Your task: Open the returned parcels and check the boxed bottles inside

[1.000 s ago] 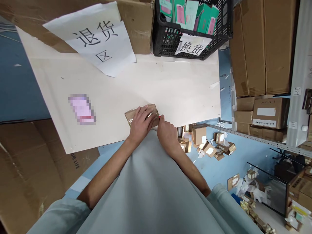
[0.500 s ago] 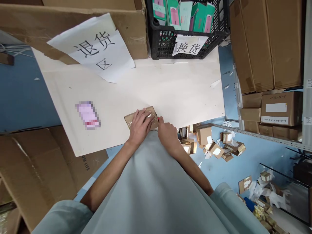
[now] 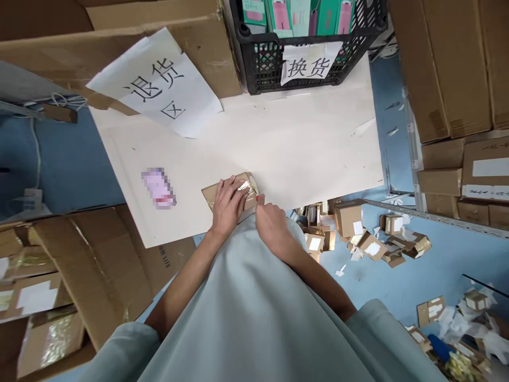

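Observation:
A small brown cardboard box (image 3: pixel 250 200) with shiny tape lies at the near edge of the white table, against my shirt. My left hand (image 3: pixel 227 206) rests on top of it, fingers stretched over the tape and holding it down. At the box's right end, my right hand (image 3: pixel 271 223) is closed round a small red tool (image 3: pixel 257 197). Only a bit of red shows past the fingers; the rest is hidden. A pale strip shows along that end of the box. To the left on the table lies a pixelated pink-purple item (image 3: pixel 159 188).
A black crate (image 3: pixel 262 66) of green boxes and a large carton (image 3: pixel 210 58) with a paper sign (image 3: pixel 159 85) stand at the table's back. Opened small boxes (image 3: pixel 350 220) litter the blue floor to the right. Stacked cartons (image 3: pixel 457 69) stand at the right.
The view has swung left, so most surroundings appear further right. My left hand stays on the box; my right hand has shifted slightly along its right end, where a pale strip now shows.

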Demonstrator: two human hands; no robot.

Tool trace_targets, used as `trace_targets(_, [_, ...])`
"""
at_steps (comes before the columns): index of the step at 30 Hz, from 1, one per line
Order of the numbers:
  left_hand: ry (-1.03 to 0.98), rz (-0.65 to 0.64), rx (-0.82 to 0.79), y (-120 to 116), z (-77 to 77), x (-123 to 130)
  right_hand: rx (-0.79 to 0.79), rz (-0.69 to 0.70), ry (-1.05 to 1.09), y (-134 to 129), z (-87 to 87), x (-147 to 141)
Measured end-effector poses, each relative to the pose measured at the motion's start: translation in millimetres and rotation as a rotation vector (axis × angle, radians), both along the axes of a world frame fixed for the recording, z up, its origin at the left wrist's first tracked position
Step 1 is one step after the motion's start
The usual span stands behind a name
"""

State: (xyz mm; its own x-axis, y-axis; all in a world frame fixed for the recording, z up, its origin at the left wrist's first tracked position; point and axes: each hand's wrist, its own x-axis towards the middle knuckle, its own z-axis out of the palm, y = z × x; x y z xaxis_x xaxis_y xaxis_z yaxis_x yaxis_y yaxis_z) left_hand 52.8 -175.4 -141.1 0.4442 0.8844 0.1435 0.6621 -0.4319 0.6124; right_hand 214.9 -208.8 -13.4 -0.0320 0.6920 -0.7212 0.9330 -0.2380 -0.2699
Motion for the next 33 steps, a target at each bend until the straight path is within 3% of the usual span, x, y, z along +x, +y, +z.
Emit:
trace_targets(7, [0.03, 0.03, -0.017, -4, -0.2, 2, -0.034, 0.005, 0.037, -15, -5.8, 11])
trace_targets(12, [0.014, 0.058, -0.061, -8, 0.3, 1, -0.013, 0.052, 0.098, -21, 18.5, 31])
trace_targets(14, [0.02, 0.069, -0.065, -9, 0.0, -5, 0.038, 0.012, 0.107, -16, 19.1, 44])
trace_targets(15, [0.022, 0.078, -0.062, -10, -0.3, -9, 0.069, -0.028, 0.11, -12, 12.5, 52])
trace_targets(17, [0.028, 0.111, -0.05, -14, -1.1, -20, 0.134, -0.138, 0.123, 0, -16.7, 66])
trace_targets(22, [0.027, 0.2, -0.017, -30, -3.3, -50, 0.17, -0.399, 0.363, 26, -133.7, 78])
trace_targets(25, [0.017, 0.264, -0.019, -41, -3.0, -62, 0.09, -0.495, 0.407, 28, -181.3, 66])
trace_targets(29, [-0.012, 0.393, -0.025, -54, 1.7, -75, 0.023, -0.592, 0.527, 23, -203.1, 45])
trace_targets(33, [-0.043, 0.529, 0.005, -67, 12.1, -91, -0.028, -0.638, 0.643, 18, -198.6, 26])
